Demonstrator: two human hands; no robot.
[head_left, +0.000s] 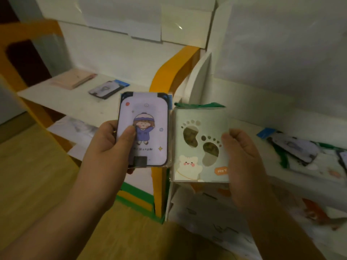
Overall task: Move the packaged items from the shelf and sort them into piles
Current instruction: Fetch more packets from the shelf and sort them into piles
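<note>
My left hand grips a purple packaged card with a cartoon child in a hat, thumb pressed on its front. My right hand holds a pale green package printed with two footprints and a white bear, fingers curled round its right edge. Both packages are held side by side in front of the shelves. On the left white shelf lie a pink flat pack and another purple card pack. More packaged items lie heaped on the right shelf.
An orange shelf frame stands between the two white shelves. White boxes sit above at the back. Lower shelves hold more printed packs. Wooden floor lies at the lower left.
</note>
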